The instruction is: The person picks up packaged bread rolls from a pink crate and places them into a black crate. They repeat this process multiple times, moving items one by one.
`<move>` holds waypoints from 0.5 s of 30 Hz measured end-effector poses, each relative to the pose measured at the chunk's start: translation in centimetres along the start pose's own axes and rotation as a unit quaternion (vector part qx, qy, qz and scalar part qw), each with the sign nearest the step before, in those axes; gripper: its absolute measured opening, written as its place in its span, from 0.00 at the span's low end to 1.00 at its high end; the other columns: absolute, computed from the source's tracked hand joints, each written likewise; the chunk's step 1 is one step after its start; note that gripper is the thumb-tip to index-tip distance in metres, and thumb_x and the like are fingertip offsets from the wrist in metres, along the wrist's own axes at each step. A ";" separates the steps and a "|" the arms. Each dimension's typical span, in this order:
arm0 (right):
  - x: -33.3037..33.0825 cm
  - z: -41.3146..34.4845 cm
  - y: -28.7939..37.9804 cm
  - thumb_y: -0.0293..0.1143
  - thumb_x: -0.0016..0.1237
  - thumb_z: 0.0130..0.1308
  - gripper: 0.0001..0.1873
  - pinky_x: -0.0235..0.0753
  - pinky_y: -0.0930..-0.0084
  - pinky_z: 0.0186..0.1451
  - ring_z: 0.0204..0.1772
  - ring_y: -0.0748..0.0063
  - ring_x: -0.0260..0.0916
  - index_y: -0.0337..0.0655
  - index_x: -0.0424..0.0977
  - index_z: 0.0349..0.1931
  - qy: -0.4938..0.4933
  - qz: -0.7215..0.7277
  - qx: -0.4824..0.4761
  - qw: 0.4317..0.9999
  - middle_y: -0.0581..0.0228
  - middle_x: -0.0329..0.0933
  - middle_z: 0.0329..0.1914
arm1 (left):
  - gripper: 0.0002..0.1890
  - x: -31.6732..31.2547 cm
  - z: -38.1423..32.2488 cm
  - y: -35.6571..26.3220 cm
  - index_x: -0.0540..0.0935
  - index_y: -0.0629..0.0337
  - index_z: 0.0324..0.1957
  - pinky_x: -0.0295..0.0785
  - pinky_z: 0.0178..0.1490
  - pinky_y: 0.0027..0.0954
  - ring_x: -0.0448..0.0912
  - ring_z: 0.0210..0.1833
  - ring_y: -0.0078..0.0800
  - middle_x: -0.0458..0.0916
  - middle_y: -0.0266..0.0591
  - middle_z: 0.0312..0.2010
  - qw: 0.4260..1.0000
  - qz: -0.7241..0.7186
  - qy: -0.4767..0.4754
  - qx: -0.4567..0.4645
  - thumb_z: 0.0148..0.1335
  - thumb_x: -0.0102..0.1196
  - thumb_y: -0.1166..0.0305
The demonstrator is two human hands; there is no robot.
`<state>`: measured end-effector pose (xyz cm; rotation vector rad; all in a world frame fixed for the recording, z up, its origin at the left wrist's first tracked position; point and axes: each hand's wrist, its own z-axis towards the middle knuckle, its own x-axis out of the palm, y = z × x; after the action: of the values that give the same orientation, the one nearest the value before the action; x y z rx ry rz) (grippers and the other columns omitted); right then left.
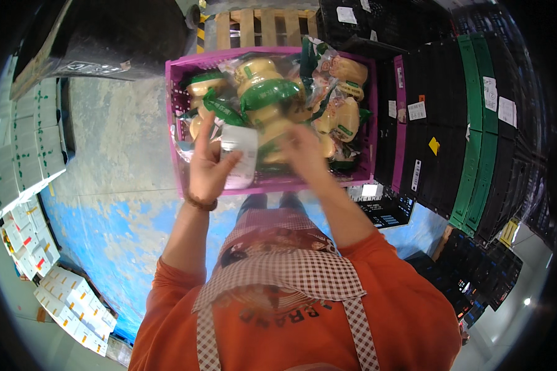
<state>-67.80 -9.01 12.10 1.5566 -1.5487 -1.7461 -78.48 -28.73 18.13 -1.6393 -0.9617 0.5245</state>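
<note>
Before me is a magenta plastic crate (174, 171) filled with clear plastic packages of pale yellow bottles (260, 76) that have green bands. At its near left side, my left hand (209, 162) holds a white label sheet or stack (241, 155) between thumb and fingers, with the index finger stretched away from me. My right hand (304, 150) is blurred over the packages at the near middle of the crate; whether it grips anything cannot be seen. Packages with white, red and green film (318, 74) lie in the right half.
Stacked black crates (431, 153), some green or magenta, rise at the right. A wooden pallet (264, 28) lies beyond the crate. A large dark container (120, 41) stands at the upper left. White boxes (23, 148) are stacked at the far left.
</note>
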 end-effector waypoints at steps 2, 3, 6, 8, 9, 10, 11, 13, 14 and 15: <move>-5.8 2.0 -2.7 0.32 0.60 0.56 0.16 0.73 0.70 0.50 0.45 0.68 0.74 0.39 0.74 0.45 -0.154 0.044 -0.022 0.987 0.59 0.77 0.41 | 0.39 1.7 -0.7 0.3 0.50 0.57 0.71 0.71 0.50 0.24 0.77 0.47 0.23 0.80 0.40 0.45 1.000 -0.006 0.020 0.023 0.61 0.51 0.86; -8.6 3.5 -4.4 0.33 0.60 0.56 0.19 0.73 0.70 0.51 0.46 0.67 0.73 0.39 0.72 0.47 -0.209 -0.053 -0.066 0.974 0.60 0.76 0.44 | 0.36 2.1 -0.8 0.4 0.54 0.59 0.71 0.70 0.50 0.23 0.77 0.47 0.23 0.80 0.39 0.45 0.998 0.011 0.047 0.045 0.61 0.50 0.86; -12.3 7.5 -9.5 0.40 0.63 0.52 0.29 0.70 0.66 0.57 0.54 0.56 0.71 0.39 0.70 0.52 -0.093 -0.175 0.028 0.980 0.55 0.74 0.51 | 0.28 2.3 -0.6 0.7 0.66 0.61 0.65 0.69 0.52 0.21 0.75 0.48 0.20 0.79 0.36 0.47 0.984 0.124 0.102 0.075 0.63 0.49 0.85; -13.2 7.7 -11.7 0.45 0.65 0.47 0.35 0.69 0.65 0.59 0.57 0.54 0.70 0.41 0.68 0.54 0.003 -0.175 0.062 0.983 0.54 0.73 0.53 | 0.23 2.9 -0.8 1.2 0.71 0.62 0.61 0.69 0.46 0.18 0.74 0.41 0.15 0.78 0.31 0.40 0.995 0.053 0.079 0.025 0.63 0.51 0.83; -13.8 7.9 -12.3 0.47 0.66 0.45 0.38 0.69 0.64 0.60 0.58 0.53 0.69 0.42 0.68 0.55 0.024 -0.220 0.070 0.973 0.53 0.72 0.54 | 0.21 3.3 -0.7 1.5 0.73 0.62 0.59 0.68 0.43 0.17 0.73 0.38 0.13 0.78 0.28 0.37 0.998 0.014 0.067 0.000 0.63 0.52 0.82; -13.8 7.7 -12.6 0.49 0.67 0.42 0.40 0.69 0.63 0.60 0.59 0.52 0.69 0.44 0.67 0.56 0.044 -0.265 0.077 0.960 0.53 0.71 0.56 | 0.20 3.5 -0.7 1.6 0.75 0.62 0.57 0.64 0.36 0.15 0.68 0.32 0.10 0.73 0.24 0.31 0.997 0.035 0.066 -0.013 0.62 0.54 0.80; -13.8 7.5 -12.6 0.50 0.67 0.41 0.41 0.69 0.63 0.60 0.59 0.52 0.69 0.44 0.66 0.56 0.052 -0.285 0.062 0.955 0.52 0.72 0.55 | 0.19 3.7 -0.7 1.7 0.76 0.62 0.55 0.59 0.30 0.14 0.62 0.27 0.07 0.68 0.20 0.24 0.996 0.057 0.066 -0.026 0.62 0.56 0.79; -13.8 7.1 -12.3 0.53 0.67 0.38 0.44 0.70 0.62 0.59 0.58 0.53 0.71 0.45 0.65 0.56 0.049 -0.329 0.027 0.943 0.52 0.73 0.54 | 0.17 4.5 -0.9 1.8 0.78 0.62 0.53 0.54 0.27 0.14 0.57 0.24 0.06 0.64 0.19 0.21 0.994 0.070 0.061 -0.054 0.61 0.57 0.78; -13.8 7.0 -12.1 0.53 0.67 0.38 0.43 0.71 0.62 0.58 0.57 0.52 0.72 0.44 0.66 0.55 0.080 -0.285 0.046 0.954 0.53 0.74 0.53 | 0.13 5.0 -0.9 1.9 0.80 0.63 0.48 0.56 0.27 0.14 0.61 0.25 0.07 0.66 0.19 0.21 0.996 0.054 0.058 -0.048 0.60 0.59 0.78; -13.8 7.0 -12.0 0.53 0.67 0.38 0.42 0.71 0.62 0.57 0.56 0.52 0.72 0.44 0.66 0.54 0.094 -0.247 0.063 0.962 0.53 0.75 0.52 | 0.12 5.6 -1.0 1.9 0.80 0.62 0.47 0.57 0.27 0.14 0.61 0.25 0.07 0.67 0.19 0.21 0.996 0.059 0.052 -0.046 0.60 0.59 0.78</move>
<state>-64.28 9.68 7.28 2.2522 -1.2722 -1.6892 -73.89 -24.91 17.39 -1.7968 -0.8259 0.4739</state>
